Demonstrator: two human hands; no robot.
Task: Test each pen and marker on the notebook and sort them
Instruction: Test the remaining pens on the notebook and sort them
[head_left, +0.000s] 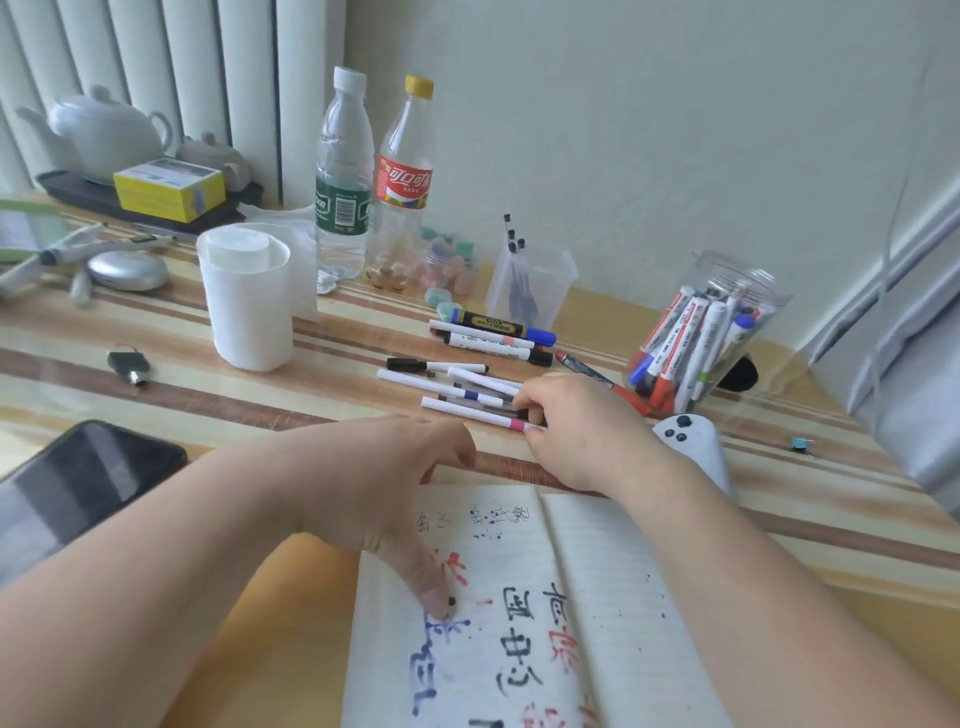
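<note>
An open notebook (613, 597) lies at the near edge, marked with blue, black and red ink. My left hand (395, 483) rests on its left page, thumb pressed down on the paper, fingers loosely curled over the top edge. My right hand (576, 431) reaches just beyond the notebook and pinches the pink-banded end of a white pen (467, 411). That pen lies in a row of several slim white pens (441, 382). Behind them lie three thicker markers (498, 332). A clear jar (706, 348), tipped on its side at the right, holds several more markers.
A clear cup (530, 283) with thin pens stands behind the markers. A white roll (249, 301), two bottles (374, 176), a teapot tray (93, 192), a phone (78, 483), a white controller (691, 441) and a red pen (602, 379) also lie on the striped table (156, 395).
</note>
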